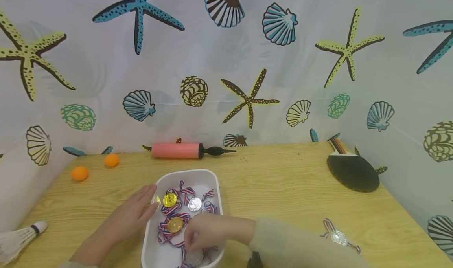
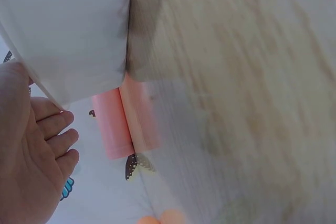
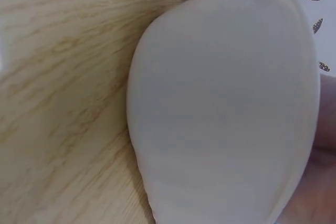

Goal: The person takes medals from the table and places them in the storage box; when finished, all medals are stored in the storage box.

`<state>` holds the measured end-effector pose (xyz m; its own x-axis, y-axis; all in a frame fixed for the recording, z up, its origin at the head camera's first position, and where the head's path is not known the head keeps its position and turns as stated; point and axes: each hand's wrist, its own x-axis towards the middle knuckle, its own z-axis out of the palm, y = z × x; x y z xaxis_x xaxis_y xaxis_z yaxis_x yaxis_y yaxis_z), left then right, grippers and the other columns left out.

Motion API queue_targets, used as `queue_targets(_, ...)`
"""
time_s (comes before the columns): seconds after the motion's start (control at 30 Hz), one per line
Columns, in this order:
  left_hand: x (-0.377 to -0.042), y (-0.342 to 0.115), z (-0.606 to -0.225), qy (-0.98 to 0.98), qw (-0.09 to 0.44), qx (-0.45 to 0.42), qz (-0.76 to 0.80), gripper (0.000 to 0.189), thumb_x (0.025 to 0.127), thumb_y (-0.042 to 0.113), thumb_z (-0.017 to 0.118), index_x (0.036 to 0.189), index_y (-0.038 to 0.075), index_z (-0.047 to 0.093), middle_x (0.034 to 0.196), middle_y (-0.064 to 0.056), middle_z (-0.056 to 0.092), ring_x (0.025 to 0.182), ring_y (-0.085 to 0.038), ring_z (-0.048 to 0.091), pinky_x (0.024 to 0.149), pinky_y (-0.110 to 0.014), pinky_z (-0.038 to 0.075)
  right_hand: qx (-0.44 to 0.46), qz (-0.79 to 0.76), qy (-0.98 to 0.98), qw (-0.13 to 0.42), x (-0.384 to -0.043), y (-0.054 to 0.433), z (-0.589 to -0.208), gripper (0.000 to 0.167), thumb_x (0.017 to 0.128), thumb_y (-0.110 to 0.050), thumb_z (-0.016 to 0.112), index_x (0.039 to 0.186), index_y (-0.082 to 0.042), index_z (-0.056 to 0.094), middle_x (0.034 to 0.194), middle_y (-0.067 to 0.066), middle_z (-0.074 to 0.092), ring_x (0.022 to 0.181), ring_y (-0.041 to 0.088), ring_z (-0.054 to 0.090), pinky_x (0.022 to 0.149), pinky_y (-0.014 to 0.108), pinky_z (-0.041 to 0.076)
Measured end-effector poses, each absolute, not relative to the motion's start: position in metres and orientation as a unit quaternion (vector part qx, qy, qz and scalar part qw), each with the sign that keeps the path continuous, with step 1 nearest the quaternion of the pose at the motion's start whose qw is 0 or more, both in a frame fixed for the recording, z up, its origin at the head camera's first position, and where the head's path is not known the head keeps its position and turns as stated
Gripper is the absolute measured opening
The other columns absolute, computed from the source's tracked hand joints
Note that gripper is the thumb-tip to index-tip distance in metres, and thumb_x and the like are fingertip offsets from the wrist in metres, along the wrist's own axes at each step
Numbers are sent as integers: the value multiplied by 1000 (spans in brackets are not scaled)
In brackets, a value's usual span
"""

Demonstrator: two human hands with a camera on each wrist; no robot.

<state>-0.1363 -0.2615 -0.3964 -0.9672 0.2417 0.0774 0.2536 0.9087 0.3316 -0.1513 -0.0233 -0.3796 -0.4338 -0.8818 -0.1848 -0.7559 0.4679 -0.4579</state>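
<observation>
In the head view a white plastic bin (image 1: 218, 193) holds several medals on red, white and blue ribbons: a gold medal (image 1: 170, 199), another gold medal (image 1: 175, 225) and a silver medal (image 1: 194, 204) show best. My right hand (image 1: 207, 230) reaches down into its near right part, fingers curled, pinching a blurred silver medal (image 1: 194, 257). At the left rim rests my left hand (image 1: 132, 213), its fingers loosely extended. The left wrist view shows those fingers (image 2: 63, 142) right at the rim of the bin. In the right wrist view the bin's outer wall hides most of the right hand.
Behind the bin lies a pink hand pump (image 1: 177, 150). Two orange balls (image 1: 79, 173) sit at back left, a shuttlecock (image 1: 17, 240) at front left. On the right are a black table tennis paddle (image 1: 352, 171) and a silver medal with ribbon (image 1: 339, 237).
</observation>
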Motion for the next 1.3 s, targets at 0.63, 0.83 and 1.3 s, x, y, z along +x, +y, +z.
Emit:
queue_targets(0.63, -138, -263, -398, -975, 23, -132, -179, 63, 98, 42, 39, 141, -3, 29, 142, -25, 30, 128, -44, 28, 100, -58, 26, -444, -197, 839, 245, -145, -46, -394, 8, 83, -12, 68, 75, -14, 67, 66, -14, 56, 58, 0, 51, 55, 10, 42)
queue_targets(0.83, -137, -264, -398, -973, 30, -137, -183, 61, 98, 38, 41, 141, -4, 29, 141, -26, 31, 128, -44, 28, 101, -57, 25, -425, -258, 830, 254, -150, -53, -398, 6, 83, -5, 66, 79, -10, 65, 67, -11, 57, 53, 1, 53, 52, 12, 46)
queue_targets(1.3, -137, -263, -397, -973, 32, -139, -181, 61, 98, 38, 41, 141, -4, 30, 141, -27, 30, 127, -44, 28, 101, -57, 25, -415, -211, 855, 229, -151, -52, -392, 13, 91, -12, 55, 79, -11, 59, 68, -8, 52, 56, 3, 49, 52, 13, 42)
